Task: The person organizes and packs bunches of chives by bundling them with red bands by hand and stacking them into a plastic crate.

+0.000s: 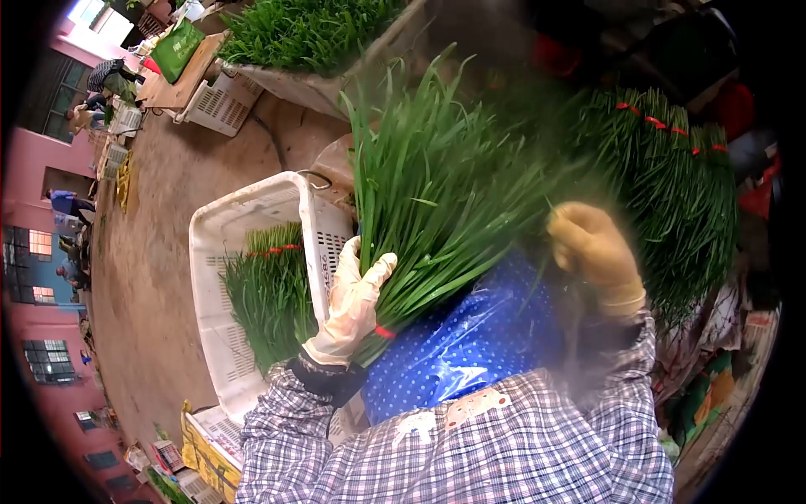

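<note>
My left hand (357,294), in a pale glove, is wrapped round the lower part of a large bunch of green leaves (428,193). A red band (384,333) circles the bunch just below that hand. To the right, my right hand (588,244), in a yellowish glove, has its fingers curled together beside the leaf tips; a thin leaf shows at the fingertips. Under the bunch, a shiny blue dotted apron (453,353) covers my lap.
A white crate (252,197) at the left holds banded bunches (273,290). Stacked red-banded bunches (672,193) lie at the right. Loose greens (311,34) fill a container at the top. Other people (71,202) are far off at the left.
</note>
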Tool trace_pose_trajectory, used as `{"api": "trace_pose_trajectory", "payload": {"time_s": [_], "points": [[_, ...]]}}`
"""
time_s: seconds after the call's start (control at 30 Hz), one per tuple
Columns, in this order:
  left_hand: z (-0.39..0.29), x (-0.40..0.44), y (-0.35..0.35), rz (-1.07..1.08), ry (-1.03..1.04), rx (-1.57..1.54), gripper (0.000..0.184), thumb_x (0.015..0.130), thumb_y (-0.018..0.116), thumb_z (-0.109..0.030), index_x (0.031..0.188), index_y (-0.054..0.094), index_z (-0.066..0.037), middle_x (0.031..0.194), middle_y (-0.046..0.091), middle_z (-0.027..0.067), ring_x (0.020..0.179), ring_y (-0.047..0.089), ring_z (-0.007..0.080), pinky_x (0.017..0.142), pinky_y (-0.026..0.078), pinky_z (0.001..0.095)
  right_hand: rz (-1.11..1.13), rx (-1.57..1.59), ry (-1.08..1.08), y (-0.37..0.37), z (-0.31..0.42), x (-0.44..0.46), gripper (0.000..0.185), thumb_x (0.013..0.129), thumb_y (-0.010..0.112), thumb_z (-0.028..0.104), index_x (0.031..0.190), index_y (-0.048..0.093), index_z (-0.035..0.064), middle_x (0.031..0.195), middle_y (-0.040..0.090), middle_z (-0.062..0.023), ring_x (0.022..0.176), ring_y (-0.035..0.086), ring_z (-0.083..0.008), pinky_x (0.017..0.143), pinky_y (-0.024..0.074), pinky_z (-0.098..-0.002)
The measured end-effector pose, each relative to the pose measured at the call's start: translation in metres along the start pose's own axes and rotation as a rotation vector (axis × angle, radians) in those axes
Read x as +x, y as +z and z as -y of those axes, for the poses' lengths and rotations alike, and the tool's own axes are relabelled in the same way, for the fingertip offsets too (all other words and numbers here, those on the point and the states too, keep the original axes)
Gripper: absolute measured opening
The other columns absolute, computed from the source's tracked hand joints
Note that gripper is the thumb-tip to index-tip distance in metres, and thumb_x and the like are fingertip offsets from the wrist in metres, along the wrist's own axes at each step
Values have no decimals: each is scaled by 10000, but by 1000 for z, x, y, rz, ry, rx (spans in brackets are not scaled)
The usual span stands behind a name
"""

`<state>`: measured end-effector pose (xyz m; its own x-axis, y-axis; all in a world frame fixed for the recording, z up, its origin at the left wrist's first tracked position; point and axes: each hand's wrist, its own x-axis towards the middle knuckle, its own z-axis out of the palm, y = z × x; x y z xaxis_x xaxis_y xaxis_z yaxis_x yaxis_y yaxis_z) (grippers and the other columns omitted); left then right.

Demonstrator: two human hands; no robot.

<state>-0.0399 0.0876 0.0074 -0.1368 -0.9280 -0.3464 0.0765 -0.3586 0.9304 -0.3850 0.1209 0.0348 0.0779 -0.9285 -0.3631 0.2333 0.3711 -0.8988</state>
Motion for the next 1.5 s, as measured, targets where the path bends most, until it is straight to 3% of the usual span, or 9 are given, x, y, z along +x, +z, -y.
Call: {"api": "trace_pose_trajectory", "payload": {"time_s": [0.13,0.2,0.4,0.8,0.87,1.0,1.13,1.27,1.5], "points": [[2,-1,4,34,50,95,495,957,690,-94,1370,447,30,1234,608,90,1058,580,147,974,478,297,-686,-1991,-436,-51,-35,2,217,938,671,88,1129,685,-15,902,726,-130,869,705,-232,719,544,-315],[5,-5,9,28,123,133,484,957,691,-103,1358,455,28,1224,614,99,1090,573,158,998,460,306,-530,-1046,-456,-37,-16,-2,261,922,699,52,1181,715,31,1044,752,-171,921,731,-241,816,567,-314],[13,-11,16,34,342,590,448,971,667,-108,1362,476,-1,1199,643,133,1054,628,214,961,489,339,-445,-730,-1241,22,107,52,214,902,695,-48,1106,729,6,992,766,-140,882,739,-216,796,585,-316],[13,-15,31,2,676,1081,604,845,722,11,1390,461,11,1102,610,236,933,649,422,825,534,453,28,-2004,-706,31,112,153,417,917,598,109,1326,623,187,1401,602,-60,1410,466,-317,1138,424,-381],[13,-14,32,6,689,1095,601,851,708,26,1396,455,2,1115,613,238,943,656,425,830,539,448,-181,-1896,-1198,19,71,179,277,926,569,225,1177,672,167,1173,697,-53,1285,556,-299,1017,481,-403],[12,-14,33,0,672,1095,572,877,680,41,1398,453,-25,1139,621,240,963,671,428,847,549,431,-151,-1670,-1132,12,62,184,98,819,628,137,794,723,134,826,728,-118,848,711,-309,777,576,-404],[17,-13,29,-7,642,1115,597,871,691,35,1411,443,-27,1156,615,236,984,668,419,861,548,432,-490,-982,-932,-26,82,168,154,922,624,167,857,710,58,845,726,-174,847,709,-372,790,570,-441],[16,-10,29,39,676,1203,699,837,702,47,1461,394,-12,1180,597,242,1017,645,435,888,537,443,-435,-1879,-414,-48,104,113,241,939,643,222,1116,695,66,987,736,-154,1004,699,-342,856,549,-451],[18,-8,33,65,690,1322,724,822,677,20,1484,385,-10,1150,574,238,981,621,446,833,530,487,-19,-1483,-800,53,71,108,423,981,624,386,965,730,-23,1038,714,-198,1059,620,-377,925,513,-459]]}}
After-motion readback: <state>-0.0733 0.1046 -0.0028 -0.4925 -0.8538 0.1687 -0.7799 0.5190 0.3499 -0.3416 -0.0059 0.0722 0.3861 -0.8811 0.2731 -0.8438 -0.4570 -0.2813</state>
